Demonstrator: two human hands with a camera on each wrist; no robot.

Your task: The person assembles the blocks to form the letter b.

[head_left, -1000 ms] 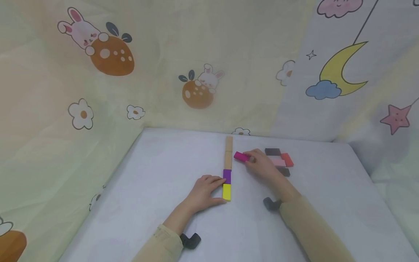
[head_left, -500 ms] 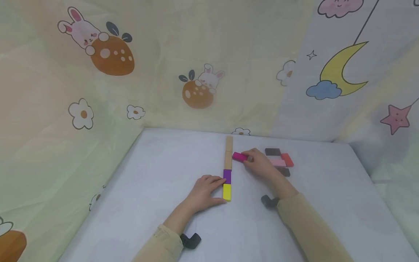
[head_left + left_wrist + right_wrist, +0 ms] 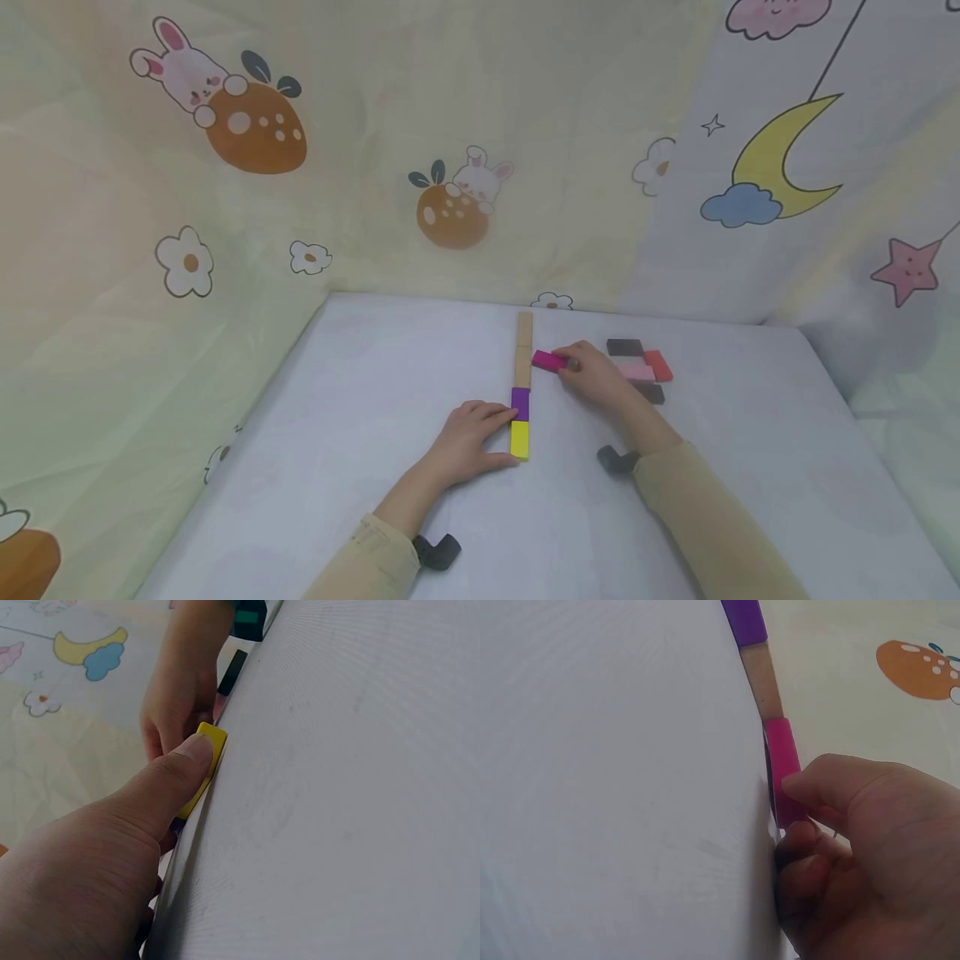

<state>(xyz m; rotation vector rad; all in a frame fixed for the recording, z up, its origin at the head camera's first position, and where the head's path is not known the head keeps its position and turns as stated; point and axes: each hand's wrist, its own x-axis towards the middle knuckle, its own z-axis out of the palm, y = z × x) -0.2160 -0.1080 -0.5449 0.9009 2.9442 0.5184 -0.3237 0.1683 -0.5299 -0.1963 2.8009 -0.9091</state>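
Note:
A row of blocks runs away from me on the white table. In the head view it has two plain wooden blocks point(image 3: 523, 367), then a purple block point(image 3: 521, 404), then a yellow block point(image 3: 520, 440) at the near end. My left hand point(image 3: 467, 442) rests left of the row, thumb on the yellow block's near end and fingertips against the purple block's left side. My right hand point(image 3: 596, 377) pinches a magenta block point(image 3: 781, 746) between thumb and fingers. Its left end meets or nearly meets the wooden block's right side, roughly crosswise to the row.
To the right of my right hand lie a black block point(image 3: 625, 347), a red block point(image 3: 658, 366), a light pink block point(image 3: 637, 373) and another black block point(image 3: 651, 393). Printed cloth point(image 3: 570, 233) rises behind the white table point(image 3: 375, 367).
My right hand has shifted slightly left with the magenta block, bringing its end up to the wooden blocks. During the last half second it barely moves. My left hand stays in place.

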